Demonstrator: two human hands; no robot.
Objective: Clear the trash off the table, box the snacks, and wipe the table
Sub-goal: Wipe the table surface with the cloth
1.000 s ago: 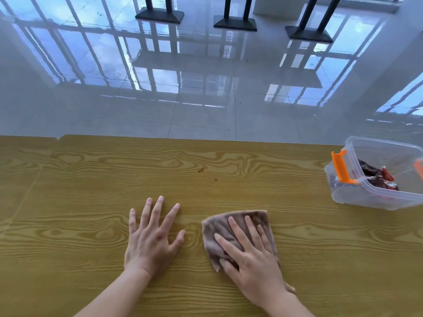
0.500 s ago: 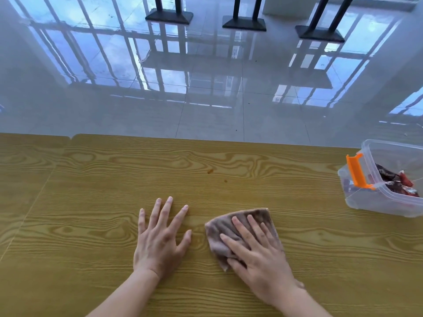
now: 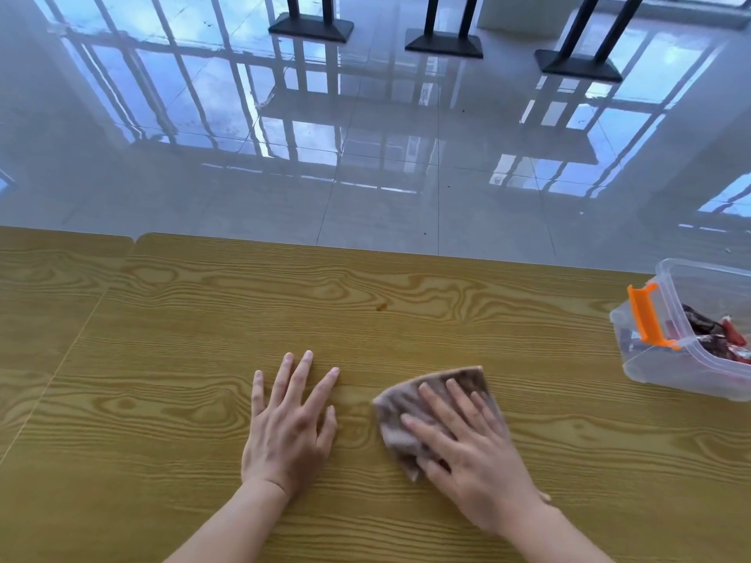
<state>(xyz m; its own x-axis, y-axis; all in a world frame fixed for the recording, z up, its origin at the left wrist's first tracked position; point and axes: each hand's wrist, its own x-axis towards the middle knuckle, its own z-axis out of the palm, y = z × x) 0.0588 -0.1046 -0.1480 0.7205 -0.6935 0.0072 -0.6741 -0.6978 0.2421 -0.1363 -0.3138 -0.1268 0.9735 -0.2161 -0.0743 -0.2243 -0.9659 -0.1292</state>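
Looking down at the wood-grain table [image 3: 406, 302], we see our right hand [image 3: 475, 453] pressed flat on a folded brown cloth [image 3: 451, 384], its fingers [image 3: 435, 400] spread across the fabric rather than curled around it, so the hand is open and pinning the cloth to the tabletop. The cloth lies near the table's front-centre, with one corner pointing away from us and its lower edge hidden beneath the palm.

Just beside it, to the left and apart from the cloth, our left hand [image 3: 286, 428] rests palm-down on the bare wood with fingers splayed, holding nothing.

At the right edge of the table, well apart from both hands, stands a clear plastic storage box [image 3: 646, 371] with an orange latch [image 3: 646, 314] on its near end wall. Inside it lie red and dark snack packets [image 3: 703, 325]; the box is cut off by the frame, so we cannot tell how many.

A small dark spot [image 3: 381, 306] marks the wood farther back. Beyond the table lies a glossy tiled floor [image 3: 365, 176] with three black table bases [image 3: 443, 43].
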